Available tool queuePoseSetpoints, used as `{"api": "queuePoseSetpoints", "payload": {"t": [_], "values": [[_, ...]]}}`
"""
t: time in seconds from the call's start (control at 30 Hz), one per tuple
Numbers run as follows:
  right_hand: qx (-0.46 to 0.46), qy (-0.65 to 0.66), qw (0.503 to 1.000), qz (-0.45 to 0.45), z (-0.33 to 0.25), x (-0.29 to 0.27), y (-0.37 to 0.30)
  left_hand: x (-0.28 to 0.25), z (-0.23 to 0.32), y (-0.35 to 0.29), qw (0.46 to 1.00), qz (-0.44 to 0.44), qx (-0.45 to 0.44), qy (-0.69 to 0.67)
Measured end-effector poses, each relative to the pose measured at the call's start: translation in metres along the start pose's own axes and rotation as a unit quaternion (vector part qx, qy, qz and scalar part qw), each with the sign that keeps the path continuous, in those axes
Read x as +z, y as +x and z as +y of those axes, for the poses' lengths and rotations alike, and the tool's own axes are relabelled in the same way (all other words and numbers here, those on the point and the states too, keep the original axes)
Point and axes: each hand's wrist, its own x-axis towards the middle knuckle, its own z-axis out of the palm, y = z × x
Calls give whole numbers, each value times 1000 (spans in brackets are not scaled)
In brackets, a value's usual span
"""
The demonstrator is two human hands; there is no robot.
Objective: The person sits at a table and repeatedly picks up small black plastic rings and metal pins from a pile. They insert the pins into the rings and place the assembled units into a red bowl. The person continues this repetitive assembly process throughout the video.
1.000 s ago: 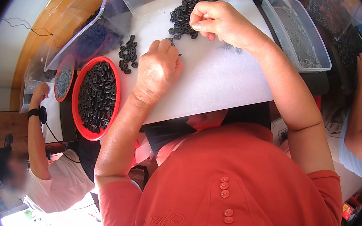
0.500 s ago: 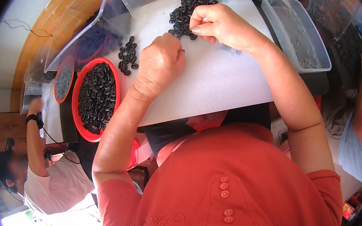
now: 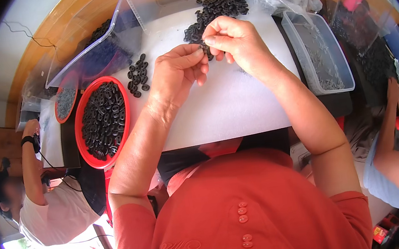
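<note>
Over the white work surface (image 3: 228,116), my two hands meet fingertip to fingertip. Thumb and fingers of my left hand (image 3: 174,73) are pinched on a small black part, mostly hidden by the fingertips. Close against it, my right hand (image 3: 239,41) pinches with thumb and forefinger; whatever is between them is too small to make out. Just beyond the hands lies a heap of black oval parts (image 3: 225,6) with holes in them. A smaller group of the same black parts (image 3: 138,75) lies left of my left hand.
At left stands a red basin (image 3: 81,138) full of black parts, beside a smaller red-rimmed dish (image 3: 65,103) of small grey pieces. A clear tray (image 3: 345,89) of thin metal pieces sits at right. Clear bins (image 3: 124,25) stand behind. Co-workers sit on both sides.
My left hand has turned from a closed fist to a pinch with its thumb side showing. My right hand has come closer to it, so the fingertips now meet. The view has shifted slightly.
</note>
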Motion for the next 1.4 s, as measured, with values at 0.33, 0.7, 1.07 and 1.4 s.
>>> {"api": "queuePoseSetpoints", "payload": {"t": [0.33, 0.7, 1.07, 1.4], "values": [[-51, -46, 998, -12, 4, 3, 1, -4, -9, -1, 1000, -3, 26, 0], [-77, -81, 994, -1, 6, 5, 0, -3, -11, -6, 998, 39, 39, 11], [-107, -128, 986, -13, 6, 7, -2, 2, -10, -12, 995, 66, 59, 44], [-85, -110, 990, -16, 6, 19, -8, -1, -20, -17, 978, 94, 169, 80]]}}
